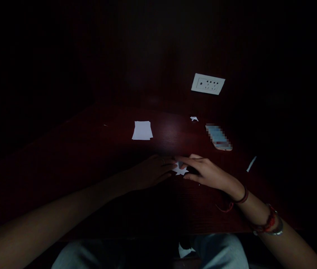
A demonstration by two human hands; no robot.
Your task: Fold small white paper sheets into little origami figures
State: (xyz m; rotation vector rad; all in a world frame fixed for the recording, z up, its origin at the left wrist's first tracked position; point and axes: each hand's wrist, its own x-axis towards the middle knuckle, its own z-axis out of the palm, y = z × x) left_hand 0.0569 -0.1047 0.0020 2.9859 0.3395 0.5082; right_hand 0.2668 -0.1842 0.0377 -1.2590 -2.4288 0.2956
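Observation:
A small white piece of paper [181, 170] with pointed, star-like edges lies on the dark red table between my two hands. My left hand [157, 170] comes in from the left, fingers stretched out and open, its fingertips at the paper's left edge. A ring shows on one of its fingers. From the other side, my right hand [204, 172] rests with its fingers apart over the paper's upper and right parts. One bent finger touches the sheet, and the fingers hide some of it. Red cord bracelets circle my right wrist.
A stack of white paper sheets [142, 130] lies farther back. Behind my right hand are a crumpled paper scrap [194, 118] and a phone [219, 137] with a blurred screen. A paper strip [251, 164] lies at right. A socket panel [208, 84] is on the wall. Torn paper [185, 251] shows below the table edge.

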